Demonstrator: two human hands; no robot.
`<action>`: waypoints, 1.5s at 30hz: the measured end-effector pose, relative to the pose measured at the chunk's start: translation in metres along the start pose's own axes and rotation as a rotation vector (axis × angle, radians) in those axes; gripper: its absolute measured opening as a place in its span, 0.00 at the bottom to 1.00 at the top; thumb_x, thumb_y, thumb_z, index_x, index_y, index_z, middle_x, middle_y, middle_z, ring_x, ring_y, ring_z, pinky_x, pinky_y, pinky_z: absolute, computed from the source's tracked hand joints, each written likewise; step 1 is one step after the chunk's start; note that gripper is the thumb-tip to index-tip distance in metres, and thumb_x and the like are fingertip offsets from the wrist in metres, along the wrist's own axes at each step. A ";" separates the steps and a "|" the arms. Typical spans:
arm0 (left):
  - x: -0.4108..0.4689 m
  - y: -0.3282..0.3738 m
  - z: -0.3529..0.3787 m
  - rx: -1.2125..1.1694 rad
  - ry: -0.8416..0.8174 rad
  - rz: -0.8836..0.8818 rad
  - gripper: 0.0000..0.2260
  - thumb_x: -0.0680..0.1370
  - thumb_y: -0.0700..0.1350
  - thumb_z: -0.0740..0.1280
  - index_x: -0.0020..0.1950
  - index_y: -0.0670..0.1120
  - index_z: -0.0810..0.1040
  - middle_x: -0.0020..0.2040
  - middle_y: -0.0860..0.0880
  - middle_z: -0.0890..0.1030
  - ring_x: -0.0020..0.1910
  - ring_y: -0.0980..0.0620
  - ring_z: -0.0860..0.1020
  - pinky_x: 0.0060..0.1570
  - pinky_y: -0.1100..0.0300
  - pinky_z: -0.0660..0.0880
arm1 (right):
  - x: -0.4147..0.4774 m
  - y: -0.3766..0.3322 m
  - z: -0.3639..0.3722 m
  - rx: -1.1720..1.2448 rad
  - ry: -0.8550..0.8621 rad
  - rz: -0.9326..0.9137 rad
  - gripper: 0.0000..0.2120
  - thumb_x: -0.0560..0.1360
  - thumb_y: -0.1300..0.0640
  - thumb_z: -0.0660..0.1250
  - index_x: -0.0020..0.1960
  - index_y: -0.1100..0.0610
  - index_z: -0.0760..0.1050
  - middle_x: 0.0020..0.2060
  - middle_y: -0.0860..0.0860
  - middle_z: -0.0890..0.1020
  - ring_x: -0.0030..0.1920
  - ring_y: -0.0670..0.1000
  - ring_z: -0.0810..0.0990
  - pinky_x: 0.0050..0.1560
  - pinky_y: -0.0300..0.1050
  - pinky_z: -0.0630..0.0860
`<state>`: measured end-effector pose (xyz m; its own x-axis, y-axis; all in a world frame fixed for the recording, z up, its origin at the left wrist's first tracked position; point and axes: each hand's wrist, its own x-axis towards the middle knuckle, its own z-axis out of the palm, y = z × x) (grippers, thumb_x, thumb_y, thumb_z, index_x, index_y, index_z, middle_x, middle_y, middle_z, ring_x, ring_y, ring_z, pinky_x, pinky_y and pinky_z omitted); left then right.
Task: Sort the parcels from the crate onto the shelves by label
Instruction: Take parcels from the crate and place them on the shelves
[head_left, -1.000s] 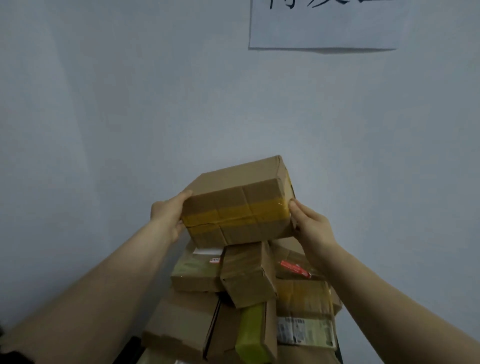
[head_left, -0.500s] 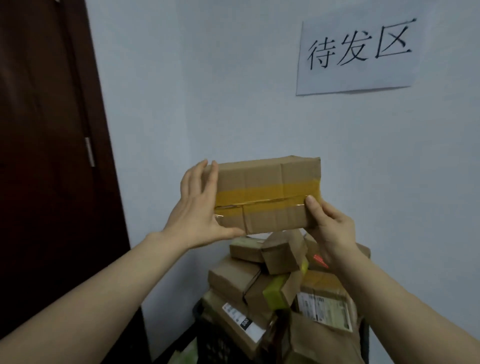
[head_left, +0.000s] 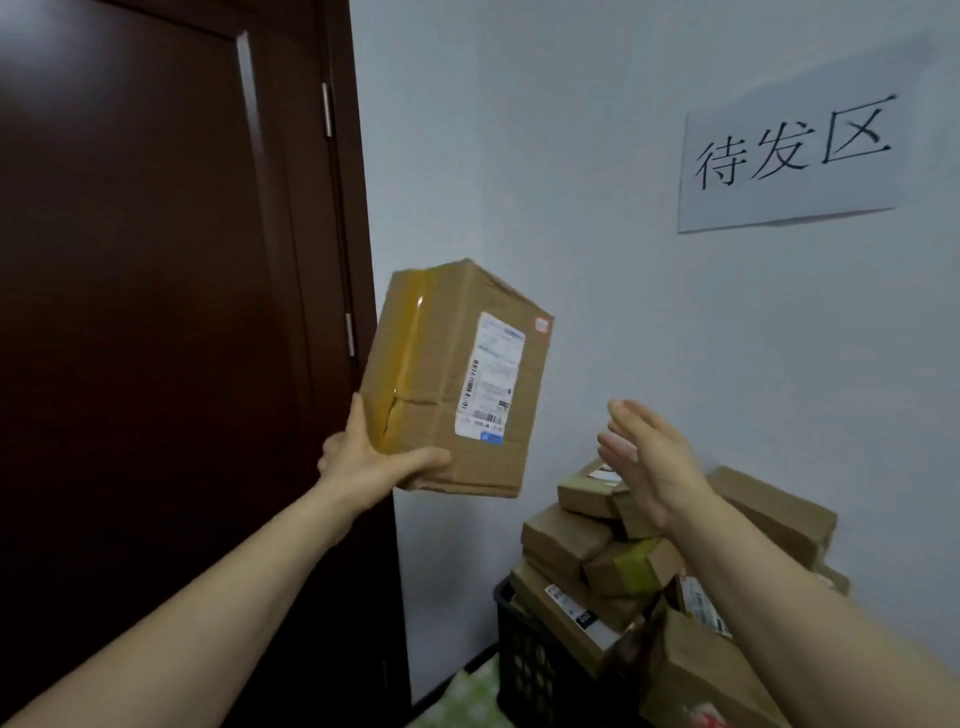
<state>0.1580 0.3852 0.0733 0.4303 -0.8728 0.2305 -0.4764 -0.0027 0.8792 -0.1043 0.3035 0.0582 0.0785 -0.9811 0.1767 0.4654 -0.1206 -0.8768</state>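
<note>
A brown cardboard parcel (head_left: 447, 379) with yellow tape and a white shipping label stands on end in the air, tilted, its label facing me. My left hand (head_left: 369, 457) grips its lower left corner from below. My right hand (head_left: 644, 457) floats to the right of it, fingers straight and apart, holding nothing. Below my right hand a black plastic crate (head_left: 524, 670) is heaped with several more brown parcels (head_left: 566, 540).
A dark brown door (head_left: 156, 312) fills the left side. The pale wall behind carries a paper sign (head_left: 789, 150) with three handwritten characters at upper right. A green patterned surface (head_left: 462, 696) shows on the floor by the crate.
The parcel has been turned from flat to upright, label toward me, and moved left. My right hand has let go of it. The view has swung left, showing the door.
</note>
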 end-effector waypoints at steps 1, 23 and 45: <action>-0.001 -0.006 -0.004 -0.240 -0.074 -0.044 0.59 0.51 0.60 0.81 0.75 0.60 0.53 0.68 0.49 0.69 0.65 0.49 0.70 0.61 0.51 0.71 | -0.002 0.009 0.002 -0.031 -0.043 0.066 0.19 0.66 0.47 0.75 0.50 0.51 0.71 0.37 0.44 0.80 0.39 0.43 0.80 0.47 0.41 0.75; -0.015 -0.072 -0.041 -0.771 -0.596 -0.073 0.48 0.50 0.48 0.82 0.69 0.53 0.71 0.63 0.44 0.78 0.56 0.48 0.79 0.52 0.53 0.76 | -0.024 0.073 0.054 -0.044 -0.426 0.251 0.39 0.51 0.45 0.82 0.61 0.46 0.77 0.60 0.56 0.80 0.65 0.61 0.74 0.63 0.67 0.70; -0.019 -0.064 -0.032 -0.696 -0.182 -0.232 0.41 0.52 0.52 0.78 0.65 0.53 0.73 0.50 0.50 0.83 0.50 0.48 0.80 0.41 0.49 0.78 | -0.036 0.103 0.085 0.141 -0.126 0.446 0.55 0.49 0.34 0.78 0.72 0.38 0.59 0.70 0.58 0.65 0.67 0.59 0.66 0.69 0.69 0.57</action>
<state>0.2048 0.4176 0.0262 0.2982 -0.9544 -0.0117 0.2307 0.0602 0.9712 0.0156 0.3391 -0.0009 0.4000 -0.9054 -0.1426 0.4764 0.3382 -0.8116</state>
